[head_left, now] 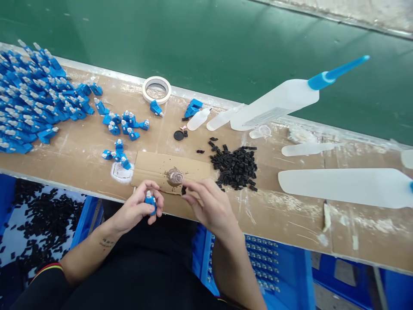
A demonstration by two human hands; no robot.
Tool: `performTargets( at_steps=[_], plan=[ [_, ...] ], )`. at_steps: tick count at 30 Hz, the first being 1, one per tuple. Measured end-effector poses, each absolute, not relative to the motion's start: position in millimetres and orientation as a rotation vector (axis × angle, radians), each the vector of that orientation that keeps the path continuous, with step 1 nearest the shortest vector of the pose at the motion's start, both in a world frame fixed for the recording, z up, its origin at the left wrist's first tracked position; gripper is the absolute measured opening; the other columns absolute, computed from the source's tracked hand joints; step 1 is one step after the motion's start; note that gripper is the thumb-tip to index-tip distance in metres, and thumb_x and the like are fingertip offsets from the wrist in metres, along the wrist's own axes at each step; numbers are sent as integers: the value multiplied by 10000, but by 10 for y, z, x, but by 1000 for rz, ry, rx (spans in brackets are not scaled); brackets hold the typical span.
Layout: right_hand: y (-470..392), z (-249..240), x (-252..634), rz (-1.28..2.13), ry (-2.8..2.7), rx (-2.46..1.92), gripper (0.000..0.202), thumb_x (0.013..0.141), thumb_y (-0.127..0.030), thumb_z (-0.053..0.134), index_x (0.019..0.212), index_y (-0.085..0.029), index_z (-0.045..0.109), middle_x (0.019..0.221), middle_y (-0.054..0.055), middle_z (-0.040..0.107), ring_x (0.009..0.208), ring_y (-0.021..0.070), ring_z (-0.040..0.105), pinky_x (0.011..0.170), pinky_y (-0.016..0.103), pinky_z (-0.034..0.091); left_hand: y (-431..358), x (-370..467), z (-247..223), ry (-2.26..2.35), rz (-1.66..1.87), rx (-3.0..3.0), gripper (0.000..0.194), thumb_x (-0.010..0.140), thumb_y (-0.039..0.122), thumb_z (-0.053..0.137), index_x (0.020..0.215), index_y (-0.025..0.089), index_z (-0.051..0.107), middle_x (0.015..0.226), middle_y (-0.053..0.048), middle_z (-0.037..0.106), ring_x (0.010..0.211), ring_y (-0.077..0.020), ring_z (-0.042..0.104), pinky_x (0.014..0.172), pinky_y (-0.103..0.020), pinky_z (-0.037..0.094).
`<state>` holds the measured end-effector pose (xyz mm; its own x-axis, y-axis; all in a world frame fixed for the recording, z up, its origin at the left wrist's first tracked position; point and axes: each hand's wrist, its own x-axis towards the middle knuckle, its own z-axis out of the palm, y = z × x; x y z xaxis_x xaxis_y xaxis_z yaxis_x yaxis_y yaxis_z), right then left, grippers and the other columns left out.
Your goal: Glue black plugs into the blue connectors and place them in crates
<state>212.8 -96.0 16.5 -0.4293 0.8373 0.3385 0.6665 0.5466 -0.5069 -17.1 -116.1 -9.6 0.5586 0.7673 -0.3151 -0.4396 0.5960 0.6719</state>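
Observation:
My left hand (138,204) is closed around a small blue plastic part (150,203) with a white tip, held just off the table's near edge. Between the thumb and fingertips of my right hand (208,200) is a small black piece (183,190). Just beyond those fingertips, a small clear cup (175,176) stands in a brown stain on a flat cardboard strip (151,165). A pile of black pieces (235,168) lies to the right of the cardboard. Several more blue parts (118,155) lie to the left, some touching a white patch.
Blue parts (29,99) crowd the table's left end. A tape roll (156,89) lies at the back edge. White bottles (277,103) and a large one (342,186) occupy the right. Below the table are a bin of black pieces (48,215) and a blue tray (290,267).

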Motion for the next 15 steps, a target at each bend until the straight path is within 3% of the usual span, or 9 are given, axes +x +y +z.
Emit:
performTargets(
  at_steps=[4, 8, 12, 15],
  plan=[
    [-762, 126, 2208, 191, -2413, -1317, 163, 1005, -235, 535, 1132, -195, 628, 926, 80, 688, 839, 215, 622, 712, 326, 496, -1178, -241, -106, 630, 885, 629, 332, 859, 90, 592, 1131, 258, 505, 1112, -48, 604, 1029, -173, 602, 766, -281, 570],
    [-701, 103, 2183, 154, -2537, -1304, 162, 1018, -243, 514, 1103, -191, 641, 917, 70, 694, 809, 205, 595, 685, 323, 456, -1209, -319, -62, 706, 850, 797, 357, 933, 160, 603, 1273, 263, 566, 1206, -77, 563, 1137, -208, 594, 934, -370, 585],
    [-687, 98, 2155, 132, -2583, -1298, 159, 1016, -242, 521, 1105, -194, 643, 900, 68, 688, 826, 210, 591, 694, 326, 447, -1223, -346, -46, 700, 858, 775, 562, 907, 191, 666, 1436, 303, 511, 1136, -81, 566, 1070, -222, 628, 816, -341, 627],
    [-672, 93, 2163, 151, -2576, -1304, 157, 1009, -229, 529, 1105, -195, 649, 904, 69, 689, 828, 212, 595, 700, 330, 455, -1220, -330, -68, 694, 881, 729, 585, 888, 189, 700, 1433, 298, 516, 1072, -76, 624, 1016, -225, 659, 750, -317, 617]
  ],
)
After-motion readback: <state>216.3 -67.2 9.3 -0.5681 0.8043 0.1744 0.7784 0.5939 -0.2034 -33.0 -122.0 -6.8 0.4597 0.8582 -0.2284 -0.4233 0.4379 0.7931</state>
